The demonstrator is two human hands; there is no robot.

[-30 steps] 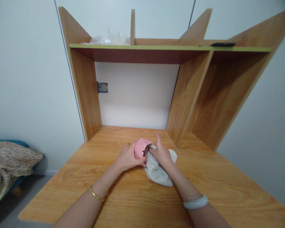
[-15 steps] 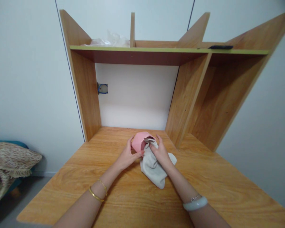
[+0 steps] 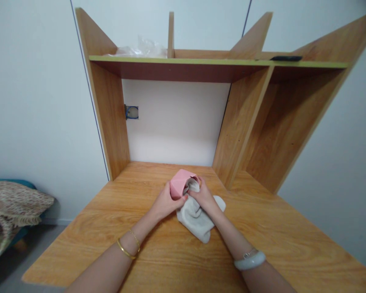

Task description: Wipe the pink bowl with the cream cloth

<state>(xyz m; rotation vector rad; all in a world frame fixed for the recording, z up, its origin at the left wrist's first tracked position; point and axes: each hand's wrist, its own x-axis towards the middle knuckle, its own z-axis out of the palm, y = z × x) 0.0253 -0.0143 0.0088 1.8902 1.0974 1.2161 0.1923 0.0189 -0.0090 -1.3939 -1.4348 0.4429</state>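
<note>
A pink faceted container (image 3: 179, 183), tilted with its opening to the right and toward me, is above the desk. My left hand (image 3: 167, 201) is wrapped round its left side, thumb near the opening's lower edge. A light grey cloth (image 3: 197, 219) runs from inside that opening and hangs down toward the desk top. My right hand (image 3: 203, 196) pinches the cloth at the mouth of the container, its fingers reaching round the right rim. How far the cloth goes inside is hidden.
Beneath my arms is a wooden desk top (image 3: 262, 244). Behind it rises a wooden shelf unit (image 3: 177, 71), with a clear plastic bag (image 3: 142, 49) and a dark flat object (image 3: 286, 58) on top. A socket opening (image 3: 131, 112) shows in the wall; at left lies a patterned blanket (image 3: 15, 203).
My right hand has moved slightly up and left, with more cloth bunched in the container's mouth. The container has turned a little in my left hand.
</note>
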